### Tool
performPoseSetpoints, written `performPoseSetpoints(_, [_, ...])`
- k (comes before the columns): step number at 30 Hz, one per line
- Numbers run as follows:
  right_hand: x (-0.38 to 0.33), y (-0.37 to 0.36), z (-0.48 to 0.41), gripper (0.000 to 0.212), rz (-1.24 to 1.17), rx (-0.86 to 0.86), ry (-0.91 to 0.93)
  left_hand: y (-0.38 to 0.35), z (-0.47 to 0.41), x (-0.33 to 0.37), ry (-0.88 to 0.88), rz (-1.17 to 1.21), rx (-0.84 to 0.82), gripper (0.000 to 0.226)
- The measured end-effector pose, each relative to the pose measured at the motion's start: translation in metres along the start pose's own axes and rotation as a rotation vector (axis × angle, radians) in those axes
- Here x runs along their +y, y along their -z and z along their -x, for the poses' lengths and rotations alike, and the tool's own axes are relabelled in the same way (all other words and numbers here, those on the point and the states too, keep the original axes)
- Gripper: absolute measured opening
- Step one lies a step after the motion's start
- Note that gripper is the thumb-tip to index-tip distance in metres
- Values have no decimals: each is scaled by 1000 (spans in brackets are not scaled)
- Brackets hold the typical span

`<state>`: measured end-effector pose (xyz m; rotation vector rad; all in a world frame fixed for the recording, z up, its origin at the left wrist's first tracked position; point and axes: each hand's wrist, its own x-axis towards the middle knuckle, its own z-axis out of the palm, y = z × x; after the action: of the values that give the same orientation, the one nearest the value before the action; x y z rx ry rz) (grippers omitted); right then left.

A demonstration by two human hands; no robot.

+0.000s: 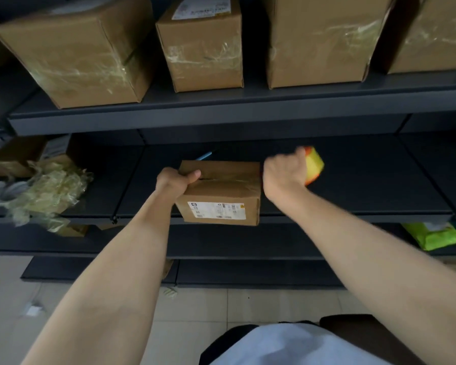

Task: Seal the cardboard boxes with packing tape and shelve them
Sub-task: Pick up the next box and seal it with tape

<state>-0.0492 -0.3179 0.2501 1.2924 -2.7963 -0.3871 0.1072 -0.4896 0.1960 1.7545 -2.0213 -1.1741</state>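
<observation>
A small cardboard box (221, 193) with a white label on its near side rests on the front edge of the dark middle shelf (353, 185). Clear tape runs across its top. My left hand (175, 180) grips the box's top left corner, thumb on the lid. My right hand (284, 169) is at the box's right side, closed around a yellow and orange tape dispenser (313, 165), which is blurred.
Several taped cardboard boxes (203, 48) stand on the upper shelf (221, 114). A heap of crumpled clear tape and cardboard (45, 191) lies at the left of the middle shelf. A blue pen-like object (203, 155) lies behind the box. A green packet (432, 235) sits lower right.
</observation>
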Motion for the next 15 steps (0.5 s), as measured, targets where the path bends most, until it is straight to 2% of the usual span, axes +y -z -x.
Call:
performPoseSetpoints(3, [1, -48, 4, 22, -123, -117, -120, -6, 0, -1, -19, 44, 9, 53])
performPoseSetpoints(6, [5, -69, -13, 39, -163, -50, -237, -8, -1, 0, -4, 48, 5, 56])
performPoseSetpoints(8, [3, -75, -23, 47, -209, -52, -267, -9, -1, -1, -12, 40, 13, 57])
performPoseSetpoints(12, [-1, -102, -22, 47, -328, -185, -285, -13, 0, -4, -28, 21, 26, 60])
performPoseSetpoints(13, [0, -105, -20, 46, -387, -183, -300, -13, 1, -4, -31, 19, 32, 60])
performPoseSetpoints(15, [-1, -99, -17, 47, -630, -52, -365, -13, 1, -5, -42, 15, 44, 59])
